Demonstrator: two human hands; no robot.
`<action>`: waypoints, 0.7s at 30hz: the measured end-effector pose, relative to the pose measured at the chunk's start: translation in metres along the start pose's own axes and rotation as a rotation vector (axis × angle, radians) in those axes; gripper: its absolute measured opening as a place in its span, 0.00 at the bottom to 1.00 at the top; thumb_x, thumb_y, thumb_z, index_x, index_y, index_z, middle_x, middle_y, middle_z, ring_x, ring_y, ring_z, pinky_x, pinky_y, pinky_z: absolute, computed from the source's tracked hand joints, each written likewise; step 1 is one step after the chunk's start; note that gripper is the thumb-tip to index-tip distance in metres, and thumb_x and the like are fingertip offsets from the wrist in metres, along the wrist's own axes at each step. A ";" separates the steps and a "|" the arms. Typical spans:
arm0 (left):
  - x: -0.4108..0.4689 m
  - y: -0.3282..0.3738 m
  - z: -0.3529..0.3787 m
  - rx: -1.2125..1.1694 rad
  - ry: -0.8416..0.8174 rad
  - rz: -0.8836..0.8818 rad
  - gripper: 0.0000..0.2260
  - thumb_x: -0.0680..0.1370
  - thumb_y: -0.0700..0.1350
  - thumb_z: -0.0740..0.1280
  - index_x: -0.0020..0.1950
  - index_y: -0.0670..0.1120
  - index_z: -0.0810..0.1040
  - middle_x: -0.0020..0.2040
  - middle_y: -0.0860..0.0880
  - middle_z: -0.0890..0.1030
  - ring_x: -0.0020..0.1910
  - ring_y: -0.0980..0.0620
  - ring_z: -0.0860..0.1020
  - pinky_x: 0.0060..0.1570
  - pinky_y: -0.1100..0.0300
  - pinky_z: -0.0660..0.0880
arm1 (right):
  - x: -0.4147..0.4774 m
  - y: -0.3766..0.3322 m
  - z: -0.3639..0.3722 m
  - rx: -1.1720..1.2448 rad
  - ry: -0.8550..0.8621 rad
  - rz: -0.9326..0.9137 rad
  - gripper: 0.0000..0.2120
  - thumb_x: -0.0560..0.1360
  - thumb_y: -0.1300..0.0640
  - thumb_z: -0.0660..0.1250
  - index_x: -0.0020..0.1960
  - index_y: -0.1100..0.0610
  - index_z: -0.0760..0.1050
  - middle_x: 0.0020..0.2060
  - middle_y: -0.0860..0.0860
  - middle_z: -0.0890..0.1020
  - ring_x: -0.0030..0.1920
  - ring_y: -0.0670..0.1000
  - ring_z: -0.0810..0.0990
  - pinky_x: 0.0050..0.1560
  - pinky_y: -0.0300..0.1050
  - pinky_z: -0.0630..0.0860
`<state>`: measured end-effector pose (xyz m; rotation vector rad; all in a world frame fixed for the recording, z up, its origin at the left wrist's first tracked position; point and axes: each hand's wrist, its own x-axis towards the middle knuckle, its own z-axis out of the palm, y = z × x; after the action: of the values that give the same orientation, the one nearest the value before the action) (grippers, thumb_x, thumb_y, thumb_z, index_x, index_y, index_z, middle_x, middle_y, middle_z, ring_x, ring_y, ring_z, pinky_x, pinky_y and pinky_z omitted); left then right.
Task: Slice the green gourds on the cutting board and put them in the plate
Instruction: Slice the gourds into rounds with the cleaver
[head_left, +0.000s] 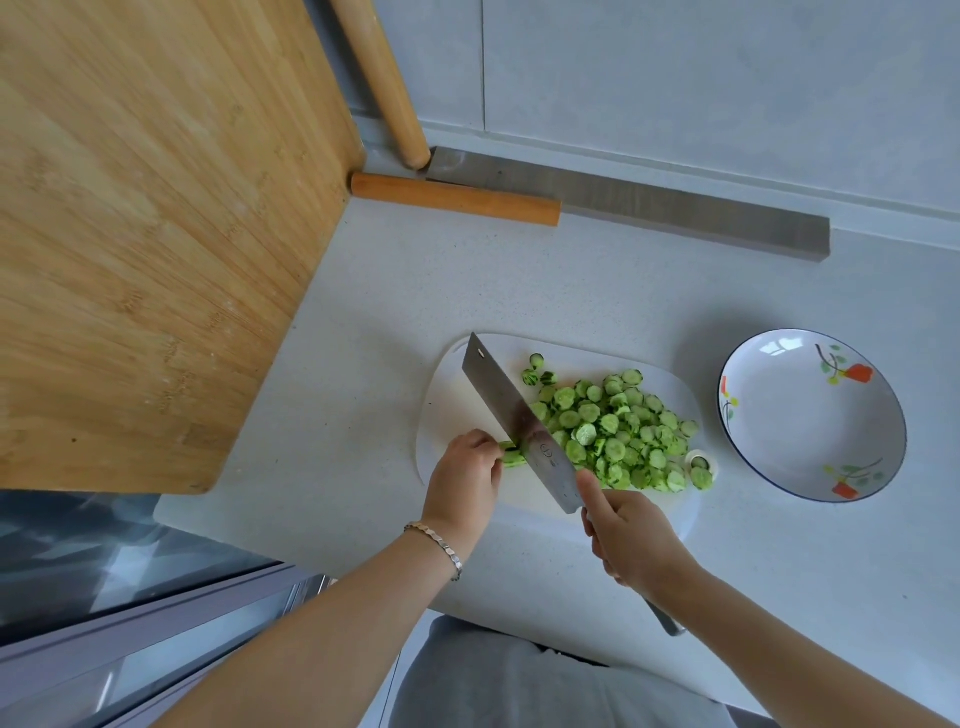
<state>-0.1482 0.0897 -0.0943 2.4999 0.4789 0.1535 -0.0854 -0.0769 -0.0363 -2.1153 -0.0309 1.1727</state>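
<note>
Green gourd slices (615, 431) heaped, dark-rimmed

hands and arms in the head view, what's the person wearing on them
Both forearms are bare, with no sleeves in view. The left hand has a slim silver bracelet of small linked segments around its wrist. The right hand shows no rings, watch or gloves, and its wrist is bare.

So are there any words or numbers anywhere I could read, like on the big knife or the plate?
Stamped mark on the steel cleaver blade: too small and blurred to read.
White round plate: painted flowers only, no words.
White plastic cutting board, wooden board: no text visible.
</note>
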 end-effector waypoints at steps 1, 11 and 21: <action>0.000 0.000 0.000 -0.004 0.003 0.001 0.08 0.61 0.28 0.76 0.33 0.38 0.80 0.33 0.45 0.79 0.32 0.46 0.78 0.29 0.61 0.75 | 0.002 0.000 0.002 -0.027 0.008 -0.007 0.27 0.75 0.35 0.53 0.32 0.58 0.64 0.22 0.49 0.66 0.21 0.47 0.62 0.26 0.38 0.61; -0.003 0.001 0.004 -0.036 0.001 -0.006 0.08 0.63 0.26 0.73 0.35 0.37 0.81 0.36 0.43 0.80 0.35 0.44 0.79 0.32 0.59 0.77 | 0.011 0.010 0.011 0.071 0.015 0.052 0.27 0.76 0.37 0.55 0.33 0.59 0.65 0.23 0.50 0.65 0.22 0.48 0.61 0.24 0.38 0.61; -0.003 0.004 0.005 -0.060 0.028 -0.024 0.09 0.64 0.25 0.72 0.37 0.37 0.81 0.36 0.44 0.80 0.35 0.44 0.80 0.34 0.64 0.72 | -0.004 -0.003 -0.016 0.096 -0.014 0.028 0.26 0.76 0.37 0.54 0.30 0.57 0.63 0.20 0.49 0.64 0.19 0.46 0.59 0.21 0.35 0.59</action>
<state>-0.1486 0.0829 -0.0966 2.4351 0.5083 0.1912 -0.0746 -0.0851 -0.0259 -2.0294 0.0476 1.1818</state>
